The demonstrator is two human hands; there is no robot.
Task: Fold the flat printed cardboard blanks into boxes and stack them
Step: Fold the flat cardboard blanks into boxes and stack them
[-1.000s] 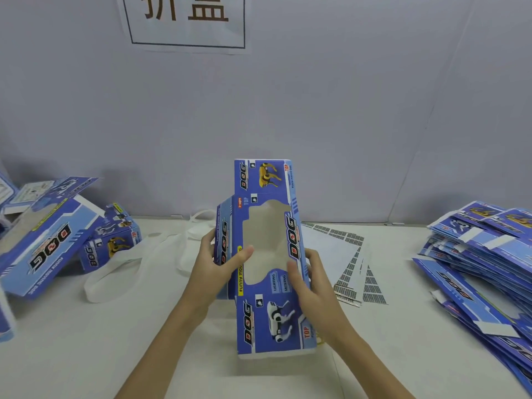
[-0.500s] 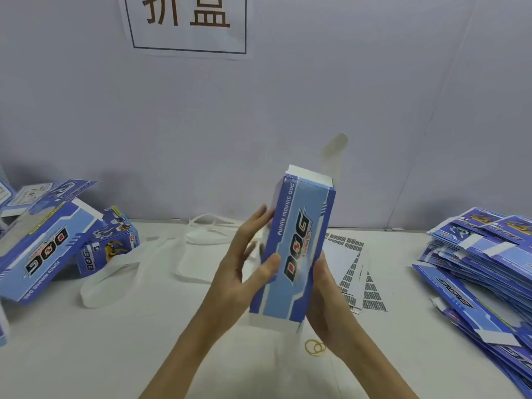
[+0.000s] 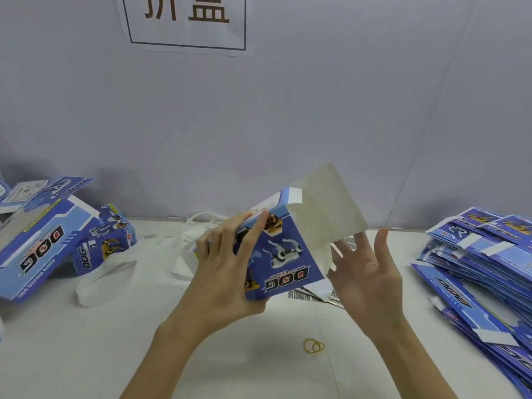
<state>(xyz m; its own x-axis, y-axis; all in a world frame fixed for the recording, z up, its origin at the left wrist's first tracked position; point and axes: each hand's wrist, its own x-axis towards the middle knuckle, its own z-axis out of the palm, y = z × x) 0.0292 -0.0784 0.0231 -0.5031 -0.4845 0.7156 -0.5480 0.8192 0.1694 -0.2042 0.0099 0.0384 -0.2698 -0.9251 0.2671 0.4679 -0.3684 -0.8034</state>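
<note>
The left hand (image 3: 221,272) holds a half-folded blue box (image 3: 285,254) above the middle of the table (image 3: 86,355), its fingers (image 3: 253,234) curled over the box's far upper edge and the thumb tucked under its near lower corner; the box is tilted, its printed face with a white robot dog and the upside-down word DOG turned toward the camera. A plain grey end flap (image 3: 328,203) stands open at the box's right end, angled up and away to the right. The right hand (image 3: 365,277) is just right of the box, palm turned toward it, fingers (image 3: 383,249) straight and spread apart, gripping nothing; whether the fingertips touch the flap's lower edge cannot be told.

On the right side of the table lies a slumped stack of flat printed blanks (image 3: 483,260), fanned toward the near right corner. At the far left lie finished boxes (image 3: 37,243), one large one leaning with DOG on its side and a smaller box (image 3: 103,246) just right of it. White plastic strapping (image 3: 115,269) loops across the table between those boxes and the left hand. Two yellow rubber bands (image 3: 313,346) lie near the middle, between the forearms; barcode sheets (image 3: 311,295) peek out beneath the held box. A paper sign (image 3: 187,21) with brown characters hangs on the pale wall (image 3: 316,96) behind.
</note>
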